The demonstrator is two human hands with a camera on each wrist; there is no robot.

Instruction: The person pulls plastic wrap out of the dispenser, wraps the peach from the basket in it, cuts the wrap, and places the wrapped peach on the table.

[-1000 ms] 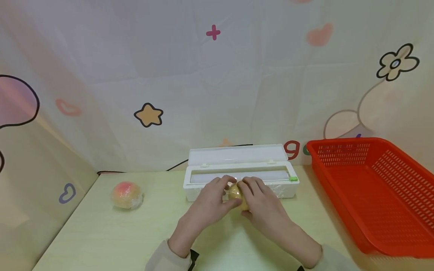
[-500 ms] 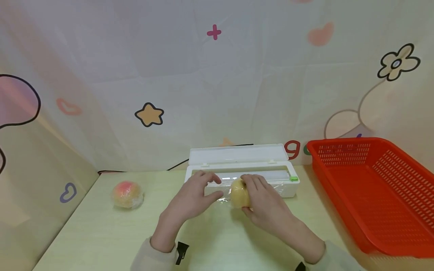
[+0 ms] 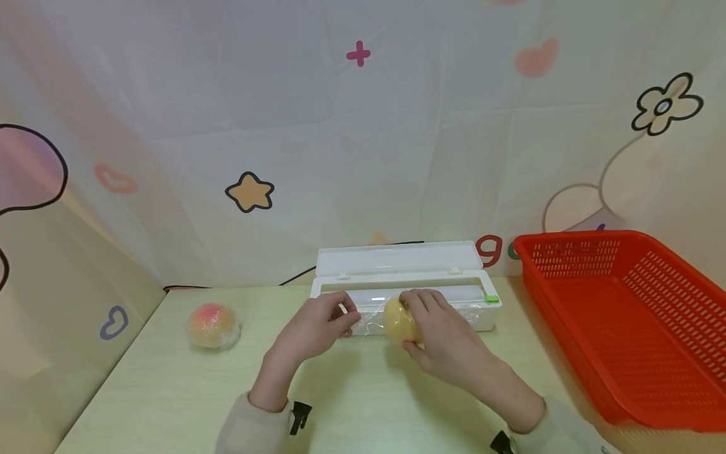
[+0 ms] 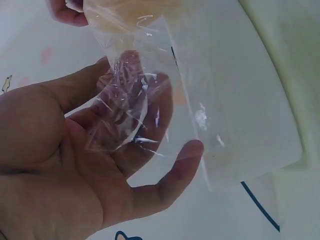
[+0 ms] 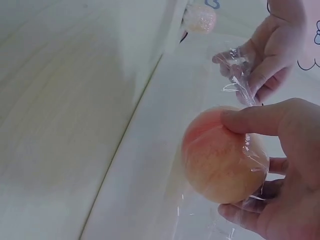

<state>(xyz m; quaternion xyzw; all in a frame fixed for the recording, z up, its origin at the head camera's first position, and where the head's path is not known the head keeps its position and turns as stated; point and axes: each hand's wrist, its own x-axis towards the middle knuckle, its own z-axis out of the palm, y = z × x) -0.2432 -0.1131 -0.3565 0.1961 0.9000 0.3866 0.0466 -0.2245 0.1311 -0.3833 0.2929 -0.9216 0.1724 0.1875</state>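
Observation:
My right hand (image 3: 433, 328) grips a yellow-pink peach (image 3: 399, 320) just in front of the white cling-film dispenser (image 3: 397, 277), whose lid stands open. Thin cling film (image 3: 365, 323) stretches from the peach leftward to my left hand (image 3: 334, 320), which pinches its crumpled edge. In the right wrist view the peach (image 5: 220, 157) lies in my right hand's fingers (image 5: 260, 120) with film over it, and the left hand (image 5: 270, 55) holds the film (image 5: 237, 77) beyond. In the left wrist view the film (image 4: 125, 115) drapes over my left hand's fingers (image 4: 150, 100).
Another peach wrapped in film (image 3: 212, 326) lies on the pale green table (image 3: 170, 391) at the left. A red perforated basket (image 3: 624, 315) stands at the right edge. A cartoon-printed backdrop (image 3: 363, 126) closes off the back and the left side.
My left hand left the peach, moved left and took hold of the film's edge, drawing it taut. The right hand shifted the peach slightly toward the dispenser.

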